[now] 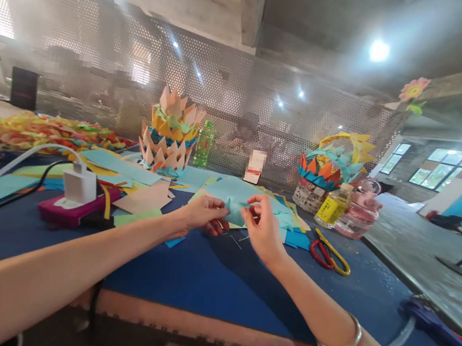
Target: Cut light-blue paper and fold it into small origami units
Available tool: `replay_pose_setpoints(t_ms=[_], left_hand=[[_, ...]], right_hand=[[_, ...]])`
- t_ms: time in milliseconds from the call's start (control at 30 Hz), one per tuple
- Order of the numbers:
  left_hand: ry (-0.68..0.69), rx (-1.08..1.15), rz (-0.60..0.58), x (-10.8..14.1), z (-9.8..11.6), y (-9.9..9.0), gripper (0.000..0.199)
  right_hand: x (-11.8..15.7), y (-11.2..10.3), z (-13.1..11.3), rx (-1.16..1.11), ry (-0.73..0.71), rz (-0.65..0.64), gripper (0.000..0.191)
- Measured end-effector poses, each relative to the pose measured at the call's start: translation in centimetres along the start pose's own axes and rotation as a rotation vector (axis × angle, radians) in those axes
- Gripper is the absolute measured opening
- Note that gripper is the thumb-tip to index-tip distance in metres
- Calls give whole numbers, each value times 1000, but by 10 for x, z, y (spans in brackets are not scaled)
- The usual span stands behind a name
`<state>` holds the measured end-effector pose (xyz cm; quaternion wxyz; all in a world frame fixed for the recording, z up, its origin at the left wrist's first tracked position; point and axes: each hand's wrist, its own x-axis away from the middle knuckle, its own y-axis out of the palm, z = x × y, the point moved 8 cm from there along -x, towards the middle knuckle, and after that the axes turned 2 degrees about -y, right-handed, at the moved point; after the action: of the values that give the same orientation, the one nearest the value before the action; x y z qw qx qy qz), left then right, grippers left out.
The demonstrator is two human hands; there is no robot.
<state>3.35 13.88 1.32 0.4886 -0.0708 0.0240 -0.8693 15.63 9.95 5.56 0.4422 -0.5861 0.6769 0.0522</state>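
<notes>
Both my hands pinch a small light-blue piece of folded paper [235, 212] above the middle of the table. My left hand [207, 214] grips its left side, and my right hand [261, 224] its right side, fingertips together. Under and behind the hands lie light-blue paper sheets [228, 188] and other coloured sheets. Thin sticks or wires [236, 243] lie on the dark blue tabletop just below the hands. Red-and-yellow scissors [331, 253] rest to the right of my right hand.
Tiered folded-paper flower pieces stand at back left [171, 134] and in a basket [309, 194] at right. Nearby are a yellow-labelled bottle [333, 205], pink jug [360, 212], phone [254, 166], green bottle [204, 145], purple power strip [62, 213], paper scrap heap [36, 130] and glue gun [438, 329].
</notes>
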Motion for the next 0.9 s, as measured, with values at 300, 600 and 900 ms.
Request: replay_pose_setpoints(t_ms=[300,600,900], left_hand=[[77,114,-13,1,5,-6,28],[38,201,93,-2,-2,-17,21],[-43,280,-3,1,-5,-4,22]], right_hand=[[-1,2,7,-7,68,-24,12],[0,5,-6,22,-29,-29,19],[0,1,-5,22,24,12,7]])
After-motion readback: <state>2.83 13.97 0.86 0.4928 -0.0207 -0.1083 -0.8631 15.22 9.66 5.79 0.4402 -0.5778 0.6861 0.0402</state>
